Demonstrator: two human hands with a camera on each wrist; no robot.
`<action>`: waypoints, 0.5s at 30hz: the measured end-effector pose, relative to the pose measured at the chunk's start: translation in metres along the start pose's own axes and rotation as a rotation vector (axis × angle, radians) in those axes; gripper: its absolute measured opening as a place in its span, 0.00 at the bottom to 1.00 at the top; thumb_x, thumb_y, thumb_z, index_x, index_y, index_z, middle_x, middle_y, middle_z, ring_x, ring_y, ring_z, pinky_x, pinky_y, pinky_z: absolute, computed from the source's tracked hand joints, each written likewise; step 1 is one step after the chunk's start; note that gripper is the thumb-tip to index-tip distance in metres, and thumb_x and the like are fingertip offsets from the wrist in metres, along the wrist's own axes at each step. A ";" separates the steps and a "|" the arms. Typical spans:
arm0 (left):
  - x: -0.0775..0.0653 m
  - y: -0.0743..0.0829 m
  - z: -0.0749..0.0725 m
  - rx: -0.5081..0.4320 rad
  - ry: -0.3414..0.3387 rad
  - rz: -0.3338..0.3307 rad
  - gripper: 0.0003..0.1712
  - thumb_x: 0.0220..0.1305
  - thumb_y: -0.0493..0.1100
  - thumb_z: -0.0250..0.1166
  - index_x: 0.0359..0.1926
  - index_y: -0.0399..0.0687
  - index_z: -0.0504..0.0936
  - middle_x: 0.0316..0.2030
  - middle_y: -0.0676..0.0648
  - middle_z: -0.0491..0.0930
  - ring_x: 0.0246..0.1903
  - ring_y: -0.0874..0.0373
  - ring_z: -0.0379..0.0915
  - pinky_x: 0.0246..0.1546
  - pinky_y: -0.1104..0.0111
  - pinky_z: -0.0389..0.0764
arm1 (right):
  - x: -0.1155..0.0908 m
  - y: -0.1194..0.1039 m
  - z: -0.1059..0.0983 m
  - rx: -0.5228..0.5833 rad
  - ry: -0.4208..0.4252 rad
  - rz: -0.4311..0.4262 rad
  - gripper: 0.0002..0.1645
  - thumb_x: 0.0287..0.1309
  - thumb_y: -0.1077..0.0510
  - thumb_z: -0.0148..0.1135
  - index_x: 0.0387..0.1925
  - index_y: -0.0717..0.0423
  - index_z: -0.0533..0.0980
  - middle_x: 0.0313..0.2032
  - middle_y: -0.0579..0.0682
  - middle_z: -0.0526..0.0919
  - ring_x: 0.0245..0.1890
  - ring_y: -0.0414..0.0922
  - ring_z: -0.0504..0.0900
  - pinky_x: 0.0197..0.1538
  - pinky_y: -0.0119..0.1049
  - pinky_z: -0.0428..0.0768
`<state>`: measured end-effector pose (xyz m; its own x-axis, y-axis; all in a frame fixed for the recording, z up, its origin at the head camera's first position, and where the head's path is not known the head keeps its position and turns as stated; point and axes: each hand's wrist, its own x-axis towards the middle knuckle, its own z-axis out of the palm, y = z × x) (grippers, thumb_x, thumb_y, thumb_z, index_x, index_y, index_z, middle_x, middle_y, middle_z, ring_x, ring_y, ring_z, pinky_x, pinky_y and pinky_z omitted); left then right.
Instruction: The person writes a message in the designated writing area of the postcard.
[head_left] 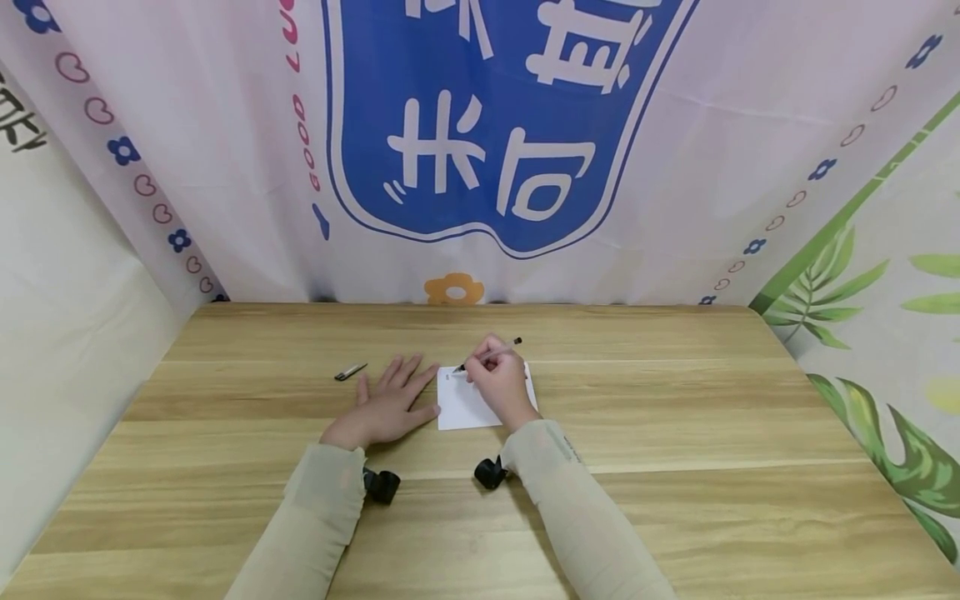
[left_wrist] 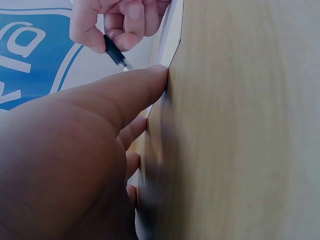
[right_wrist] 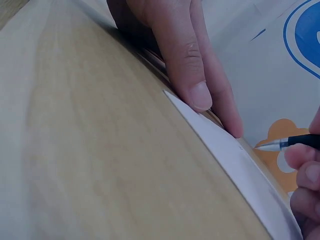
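A white sheet of paper (head_left: 467, 407) lies on the wooden table, with a small dark mark near its upper left corner. The right hand (head_left: 498, 379) pinches a pen (head_left: 495, 352) with a clear barrel and black grip, its metal tip close over the paper by that mark. Spread fingers of the left hand (head_left: 390, 406) rest on the table, thumb and a fingertip at the paper's left edge. In the right wrist view the left thumb (right_wrist: 201, 96) presses at the paper's border. The pen's black grip (left_wrist: 114, 49) also shows in the left wrist view.
A pen cap (head_left: 350, 372) lies on the table (head_left: 675, 500) just left of the left hand. Black wrist cameras (head_left: 382, 487) sit at both cuffs. A printed curtain (head_left: 262, 167) hangs behind the table's far edge, with leaf-patterned cloth (head_left: 840, 292) at the right.
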<state>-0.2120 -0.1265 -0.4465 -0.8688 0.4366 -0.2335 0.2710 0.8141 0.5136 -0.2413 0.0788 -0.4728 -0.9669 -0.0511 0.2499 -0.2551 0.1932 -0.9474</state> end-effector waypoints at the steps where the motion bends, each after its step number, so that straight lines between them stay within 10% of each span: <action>1: 0.000 0.000 0.000 0.000 0.001 0.001 0.40 0.77 0.59 0.53 0.81 0.51 0.52 0.81 0.40 0.40 0.78 0.36 0.27 0.64 0.28 0.24 | 0.002 0.005 0.001 -0.009 0.000 0.002 0.05 0.59 0.72 0.57 0.28 0.66 0.74 0.22 0.55 0.80 0.20 0.41 0.76 0.21 0.26 0.67; 15: -0.001 0.000 0.000 -0.015 0.000 0.000 0.40 0.77 0.58 0.53 0.81 0.51 0.53 0.81 0.39 0.40 0.78 0.36 0.26 0.64 0.28 0.23 | 0.002 0.009 0.001 -0.018 -0.008 -0.012 0.09 0.58 0.69 0.58 0.24 0.57 0.74 0.21 0.49 0.80 0.20 0.40 0.77 0.20 0.26 0.67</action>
<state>-0.2114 -0.1268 -0.4461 -0.8690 0.4362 -0.2337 0.2643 0.8083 0.5261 -0.2461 0.0793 -0.4814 -0.9638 -0.0614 0.2594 -0.2666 0.2101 -0.9406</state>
